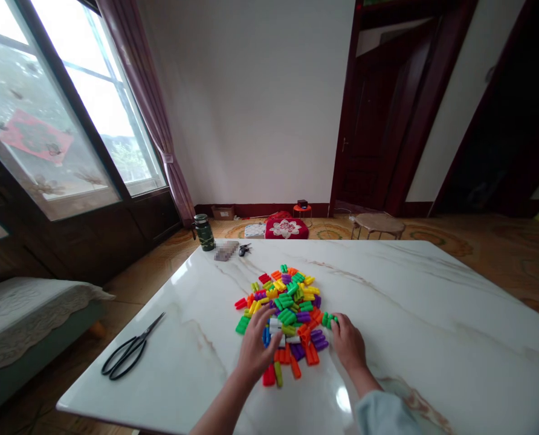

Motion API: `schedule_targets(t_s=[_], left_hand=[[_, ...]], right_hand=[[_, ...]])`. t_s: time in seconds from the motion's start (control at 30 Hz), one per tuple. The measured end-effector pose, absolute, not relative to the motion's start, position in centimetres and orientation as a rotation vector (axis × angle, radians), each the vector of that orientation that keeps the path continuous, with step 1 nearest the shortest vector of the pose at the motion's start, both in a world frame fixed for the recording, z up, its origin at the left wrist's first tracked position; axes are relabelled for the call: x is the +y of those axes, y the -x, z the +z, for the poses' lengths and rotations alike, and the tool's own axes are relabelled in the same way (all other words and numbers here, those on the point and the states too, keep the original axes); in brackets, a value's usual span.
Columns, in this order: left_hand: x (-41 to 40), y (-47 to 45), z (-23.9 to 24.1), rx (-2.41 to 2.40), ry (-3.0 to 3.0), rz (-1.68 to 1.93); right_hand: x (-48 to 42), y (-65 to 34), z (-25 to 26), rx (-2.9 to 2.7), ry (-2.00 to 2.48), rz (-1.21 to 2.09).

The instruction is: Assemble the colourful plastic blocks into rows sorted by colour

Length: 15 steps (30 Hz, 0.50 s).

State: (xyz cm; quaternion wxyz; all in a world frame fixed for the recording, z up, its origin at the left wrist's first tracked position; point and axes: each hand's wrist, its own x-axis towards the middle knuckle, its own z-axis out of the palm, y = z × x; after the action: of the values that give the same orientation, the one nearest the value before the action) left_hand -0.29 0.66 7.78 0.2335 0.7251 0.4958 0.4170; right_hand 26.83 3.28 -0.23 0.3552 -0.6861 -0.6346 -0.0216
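A heap of colourful plastic building blocks, in green, yellow, orange, red, purple, blue and white, lies on the white marble-patterned table. Over the heap's near left side is my left hand, its thumb and fingers spread apart around white and blue blocks; it holds nothing that I can see. At the right edge of the heap, my right hand has its fingertips closed on a green building block. The fingertips partly cover that block.
Black-handled scissors lie at the table's left. Toward the far left edge stand a camouflage thermos, a blurred flat item and keys. Past the table are a red cushion and a round stool.
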Motion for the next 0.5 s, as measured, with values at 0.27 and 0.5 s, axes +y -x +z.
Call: schedule_targets(t_s=[0.27,0.5], left_hand=[[-3.2,1.1,5.1,1.319,-2.599,0.577],[-2.0,-0.4,4.7,1.475,-2.602,0.607]], right_hand=[[3.1,-26.7,0.0,-1.552,1.773,0.007],[2.8,-26.8,0.2,-1.441,1.8,0.131]])
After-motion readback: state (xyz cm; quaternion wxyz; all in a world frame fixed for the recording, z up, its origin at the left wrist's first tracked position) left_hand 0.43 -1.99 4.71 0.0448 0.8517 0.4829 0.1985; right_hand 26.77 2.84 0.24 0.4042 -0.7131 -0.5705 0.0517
